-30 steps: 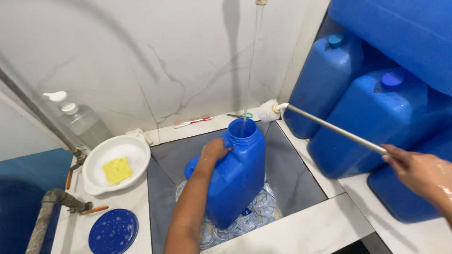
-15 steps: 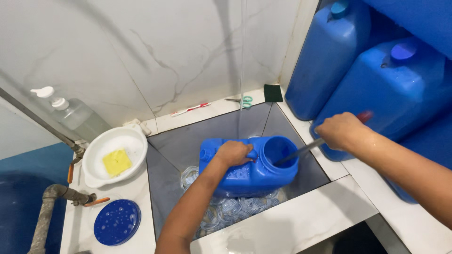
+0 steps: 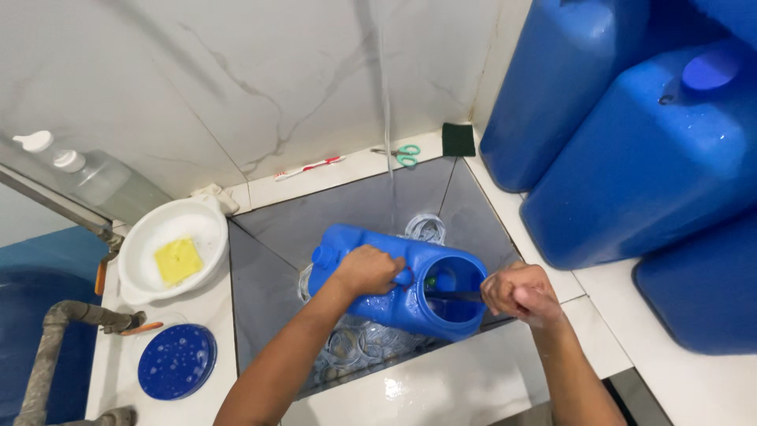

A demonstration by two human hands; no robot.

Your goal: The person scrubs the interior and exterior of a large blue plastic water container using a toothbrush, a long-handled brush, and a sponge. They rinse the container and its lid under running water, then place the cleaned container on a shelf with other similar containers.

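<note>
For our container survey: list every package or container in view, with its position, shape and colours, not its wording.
Blue jerrycan: on its side in the sink, left hand on it.
Large blue jerrycans: standing right, capped.
Clear bottles: left, white caps.
White bowl: left, holding a yellow sponge.

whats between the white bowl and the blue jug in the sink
In the head view, only bare white ledge and grey sink wall separate the white bowl from the blue jug.

Head view, steeply downward, close above sink (image 3: 347,213).
</note>
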